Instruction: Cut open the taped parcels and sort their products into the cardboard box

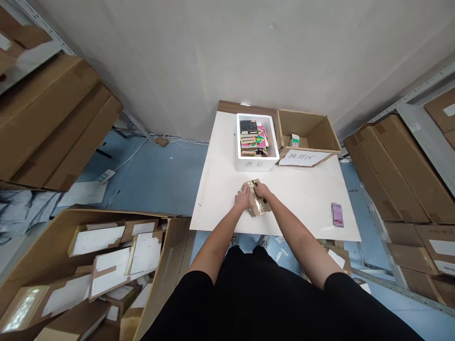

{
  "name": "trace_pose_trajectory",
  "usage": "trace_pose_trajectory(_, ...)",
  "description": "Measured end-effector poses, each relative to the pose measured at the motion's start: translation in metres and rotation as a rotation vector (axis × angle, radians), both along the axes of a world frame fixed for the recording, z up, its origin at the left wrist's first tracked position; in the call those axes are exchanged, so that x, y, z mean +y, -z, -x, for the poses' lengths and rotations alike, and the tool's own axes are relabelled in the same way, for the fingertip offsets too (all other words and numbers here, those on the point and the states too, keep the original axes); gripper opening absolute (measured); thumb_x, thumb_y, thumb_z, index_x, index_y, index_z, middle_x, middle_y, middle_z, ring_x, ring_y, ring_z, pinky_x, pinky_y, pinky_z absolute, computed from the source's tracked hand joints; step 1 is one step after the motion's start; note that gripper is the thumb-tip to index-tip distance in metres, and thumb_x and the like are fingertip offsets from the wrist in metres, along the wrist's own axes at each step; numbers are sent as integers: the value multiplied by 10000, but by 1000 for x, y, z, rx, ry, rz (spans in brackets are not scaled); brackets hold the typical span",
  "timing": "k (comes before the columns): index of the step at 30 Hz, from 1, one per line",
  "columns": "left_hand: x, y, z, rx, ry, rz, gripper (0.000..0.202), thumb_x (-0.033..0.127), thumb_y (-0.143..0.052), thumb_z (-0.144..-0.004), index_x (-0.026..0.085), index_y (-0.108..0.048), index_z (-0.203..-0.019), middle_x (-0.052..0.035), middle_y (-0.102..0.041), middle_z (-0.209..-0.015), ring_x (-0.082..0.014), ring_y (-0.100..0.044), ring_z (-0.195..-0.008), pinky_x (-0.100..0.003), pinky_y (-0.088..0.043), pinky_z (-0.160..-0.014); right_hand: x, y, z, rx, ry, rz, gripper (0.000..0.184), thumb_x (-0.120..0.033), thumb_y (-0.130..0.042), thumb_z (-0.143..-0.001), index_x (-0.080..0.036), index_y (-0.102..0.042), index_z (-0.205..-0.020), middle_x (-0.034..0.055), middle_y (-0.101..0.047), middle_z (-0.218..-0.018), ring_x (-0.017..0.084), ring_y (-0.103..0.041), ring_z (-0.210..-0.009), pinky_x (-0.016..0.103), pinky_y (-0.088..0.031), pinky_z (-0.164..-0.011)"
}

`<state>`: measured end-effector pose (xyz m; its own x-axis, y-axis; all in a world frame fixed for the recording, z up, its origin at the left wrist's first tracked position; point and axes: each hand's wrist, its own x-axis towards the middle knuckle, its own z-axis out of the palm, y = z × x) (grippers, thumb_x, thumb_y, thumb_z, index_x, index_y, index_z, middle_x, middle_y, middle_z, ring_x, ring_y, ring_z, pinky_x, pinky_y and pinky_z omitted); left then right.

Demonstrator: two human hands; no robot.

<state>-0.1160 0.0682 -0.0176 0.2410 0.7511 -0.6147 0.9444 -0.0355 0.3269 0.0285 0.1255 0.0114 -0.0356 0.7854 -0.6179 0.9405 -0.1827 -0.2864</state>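
A small cardboard box (260, 206) with shiny clear tape across it lies slightly turned on the white table. My left hand (243, 196) grips its left side, fingers over the upper edge. Over the box's upper right is my right hand (262, 190), closed around a small black-and-yellow tool (255, 183). Most of that tool is hidden by the fingers, so its exact kind is unclear. Just beyond the hands stands a white foam box (256, 165) holding several colourful packets and a black box (248, 127).
Beside the foam box is an open cardboard carton (325, 130) with a paper sign and a small green-and-white box (294, 140). A blurred purple item (337, 215) lies near the table's (216, 189) right edge. At lower left, a large carton (176, 255) holds several labelled parcels. Shelves flank both sides.
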Motion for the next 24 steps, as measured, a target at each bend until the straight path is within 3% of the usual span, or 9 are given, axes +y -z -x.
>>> trace_pose_trajectory(5,1,-3,0,-4,3,0,1431,613,-889,-700,420,82,-1733,20,168,-1826,-405,-430,-1466,-482,-512,-1107,-7,-1,2,-13,-3,-54,374,-346,-387,-1140,-134,-573,-1386,159,-781,-1125,258,-726,-1064,267,-488,-849)
trace_pose_trajectory(11,0,-8,0,9,1,13,1427,609,-880,-702,411,85,-1734,35,156,-1827,-409,-433,-1458,-487,-519,-1094,2,-9,3,-20,-40,-2,347,-311,-400,-1118,-148,-598,-1351,136,-793,-1021,257,-752,-937,288,-526,-817)
trace_pose_trajectory(18,0,-8,1,-11,-23,2,1452,604,-892,-673,452,102,-1721,56,152,-1825,-434,-417,-1480,-530,-503,-1118,10,-20,7,-89,-55,119,198,-215,-709,-930,-146,-724,-1115,130,-796,-894,268,-769,-726,308,-574,-668)
trace_pose_trajectory(24,0,-10,1,-31,-31,6,1459,619,-899,-638,453,60,-1726,32,153,-1828,-455,-392,-1498,-548,-496,-1117,7,-24,15,-159,-86,153,235,-116,-885,-698,-131,-786,-910,117,-782,-754,319,-794,-794,316,-606,-664)
